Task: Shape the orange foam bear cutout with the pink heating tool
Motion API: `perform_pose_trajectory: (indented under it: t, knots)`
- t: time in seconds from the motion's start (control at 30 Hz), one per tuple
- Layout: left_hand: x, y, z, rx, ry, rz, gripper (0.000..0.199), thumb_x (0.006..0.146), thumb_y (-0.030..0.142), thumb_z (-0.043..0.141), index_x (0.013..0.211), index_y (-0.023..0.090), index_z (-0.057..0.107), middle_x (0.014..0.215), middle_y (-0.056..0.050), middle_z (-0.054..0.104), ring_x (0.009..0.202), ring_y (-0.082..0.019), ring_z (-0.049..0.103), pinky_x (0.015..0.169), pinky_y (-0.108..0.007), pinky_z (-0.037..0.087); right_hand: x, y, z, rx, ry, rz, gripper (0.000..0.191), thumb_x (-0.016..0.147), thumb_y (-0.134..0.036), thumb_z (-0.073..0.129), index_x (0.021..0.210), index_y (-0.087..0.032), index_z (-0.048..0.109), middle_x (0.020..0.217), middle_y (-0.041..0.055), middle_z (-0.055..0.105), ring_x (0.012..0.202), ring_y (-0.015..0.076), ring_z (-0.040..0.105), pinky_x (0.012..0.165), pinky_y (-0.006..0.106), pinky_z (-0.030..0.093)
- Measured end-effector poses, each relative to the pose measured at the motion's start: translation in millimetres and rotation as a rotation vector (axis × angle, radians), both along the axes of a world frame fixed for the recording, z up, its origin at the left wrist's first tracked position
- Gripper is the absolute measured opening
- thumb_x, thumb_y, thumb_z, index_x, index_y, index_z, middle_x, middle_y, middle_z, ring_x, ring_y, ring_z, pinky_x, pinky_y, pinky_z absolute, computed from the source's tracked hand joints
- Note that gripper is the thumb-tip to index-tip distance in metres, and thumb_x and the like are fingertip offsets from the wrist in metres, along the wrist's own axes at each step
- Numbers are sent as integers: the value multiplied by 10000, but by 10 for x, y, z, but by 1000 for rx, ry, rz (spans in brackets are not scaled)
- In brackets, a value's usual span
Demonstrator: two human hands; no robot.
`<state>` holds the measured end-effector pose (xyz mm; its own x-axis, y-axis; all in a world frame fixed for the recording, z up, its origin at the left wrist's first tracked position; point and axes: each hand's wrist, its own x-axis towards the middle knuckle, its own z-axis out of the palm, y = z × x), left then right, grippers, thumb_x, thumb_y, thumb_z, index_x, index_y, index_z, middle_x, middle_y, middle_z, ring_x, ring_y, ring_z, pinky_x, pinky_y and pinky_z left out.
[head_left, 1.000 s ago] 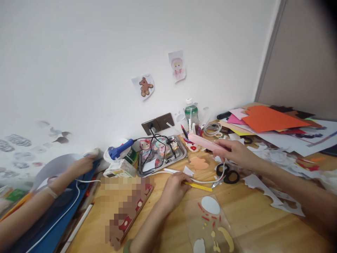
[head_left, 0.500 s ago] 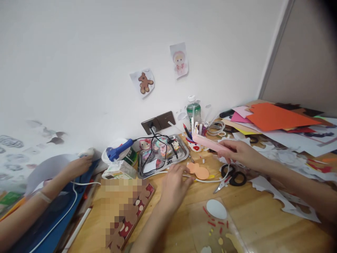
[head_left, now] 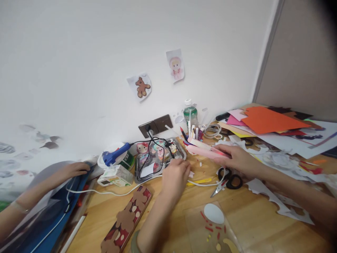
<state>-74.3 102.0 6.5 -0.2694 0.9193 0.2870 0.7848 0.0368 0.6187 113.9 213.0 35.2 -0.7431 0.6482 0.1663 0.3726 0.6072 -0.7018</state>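
My left hand (head_left: 175,177) is over the table just in front of the metal tray (head_left: 181,149). Its fingers are curled together, and whatever they hold is hidden. My right hand (head_left: 233,158) grips a pink tool (head_left: 201,147) with two long arms, slightly parted at the tip, and a white cord (head_left: 207,184). Beneath that hand lie black-handled scissors (head_left: 233,178), beside a yellow strip (head_left: 202,181). Nearer me, a clear sheet (head_left: 196,225) bears a pale oval (head_left: 213,213) and small red and yellow pieces.
Another person's hand (head_left: 75,168) rests on a blue board (head_left: 50,211) at left. A blue glue gun (head_left: 116,154), white carton (head_left: 116,175), bear-decorated box (head_left: 127,218), bottle (head_left: 190,114) and pens (head_left: 196,133) stand about. Coloured paper (head_left: 271,119) and scraps cover the right.
The orange paper piece near my left hand has gone from sight. My left fingers have curled in. The pink tool's arms have parted. The other person's hand has shifted slightly left and down.
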Motion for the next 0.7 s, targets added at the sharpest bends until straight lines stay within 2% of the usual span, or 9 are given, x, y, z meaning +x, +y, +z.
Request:
perform_pose_trajectory:
  t: [0.07,0.17,0.23,0.3,0.37,0.43,0.57,0.7]
  knots:
    - [-112,-2,43,142,-98,116,215,738,306,452,789,196,630,814,-51,601,762,-183,520,672,-276,369,-25,-1,12,15,1,7,294,718,-399,469,914,-199,561,785,14,588,696,193,514,615,270,363]
    - [-251,13,58,293,-540,276,218,690,337,521,775,159,613,688,-24,597,630,-135,526,595,-244,408,-81,5,37,27,18,6,358,714,-415,472,983,-192,545,838,21,602,735,213,526,628,273,368]
    - [-283,16,62,333,-829,323,234,648,341,571,772,144,593,636,-4,581,589,-109,521,563,-220,418,-133,8,66,30,44,13,385,719,-432,463,1011,-190,529,858,27,600,746,217,528,625,275,370]
    - [-262,7,79,354,-1002,335,239,615,325,609,753,132,576,611,6,573,560,-86,514,541,-195,416,-193,8,94,-13,63,48,365,738,-439,438,982,-183,532,748,19,595,666,194,531,579,264,371]
    - [-212,-11,105,373,-1089,326,233,595,300,631,731,124,562,594,8,574,537,-74,512,529,-180,414,-249,7,109,-101,74,102,333,757,-439,414,908,-173,546,599,-4,551,558,161,514,513,243,363]
    - [-163,-31,123,392,-1136,314,224,591,281,637,724,123,552,580,9,572,525,-72,516,524,-177,417,-287,8,107,-201,76,148,324,767,-445,400,832,-166,553,529,-14,514,500,139,495,464,226,351]
    - [-124,-56,111,438,-1177,306,199,595,263,636,718,133,548,586,16,565,544,-73,524,544,-179,428,-300,26,78,-367,110,179,327,774,-448,389,744,-162,546,532,-2,511,471,114,474,413,206,338]
    - [-102,-64,84,478,-1214,289,181,603,258,632,717,144,551,623,20,558,573,-68,522,561,-178,430,-274,23,84,-424,140,165,324,782,-443,379,729,-167,541,546,-5,498,475,101,459,417,199,332]
